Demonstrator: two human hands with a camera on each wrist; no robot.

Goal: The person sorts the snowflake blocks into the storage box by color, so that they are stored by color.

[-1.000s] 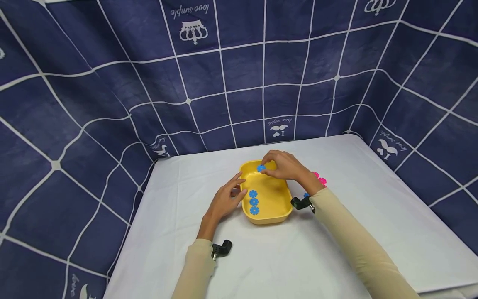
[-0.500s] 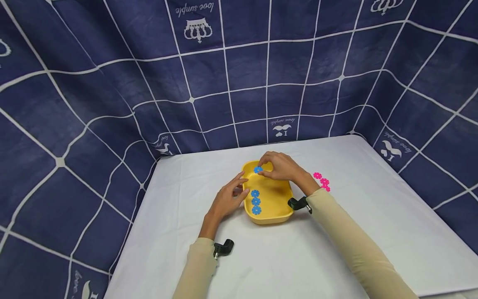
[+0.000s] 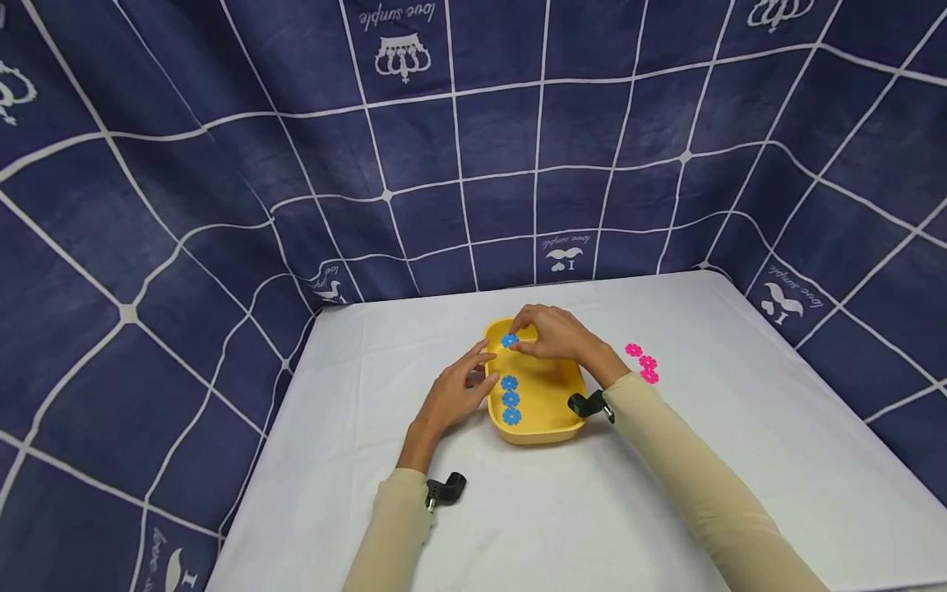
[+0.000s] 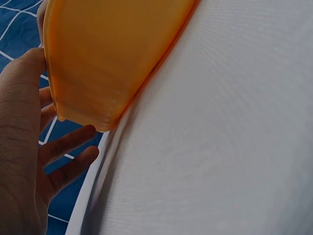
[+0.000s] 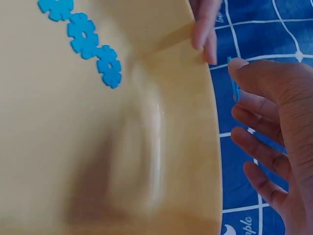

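My right hand (image 3: 556, 333) pinches a blue snowflake disc (image 3: 510, 339) between thumb and index finger, over the back left part of the yellow tray (image 3: 546, 403). In the right wrist view this disc (image 5: 234, 81) shows edge-on, with the other fingers loosely spread. My left hand (image 3: 453, 390) holds the tray's left wall, thumb over the rim and some fingers along the outside, as the left wrist view shows. Several blue snowflake discs (image 3: 510, 399) lie in a line along the tray's left side, below the held one.
Three pink snowflake discs (image 3: 648, 362) lie on the white table cloth (image 3: 518, 518) to the right of the tray. A dark blue curtain (image 3: 496, 205) with white lines stands behind the table and at both sides.
My right hand has moved the pinched blue disc left and slightly nearer, toward the line of discs. The view has shifted a little; my left hand stays at the tray.
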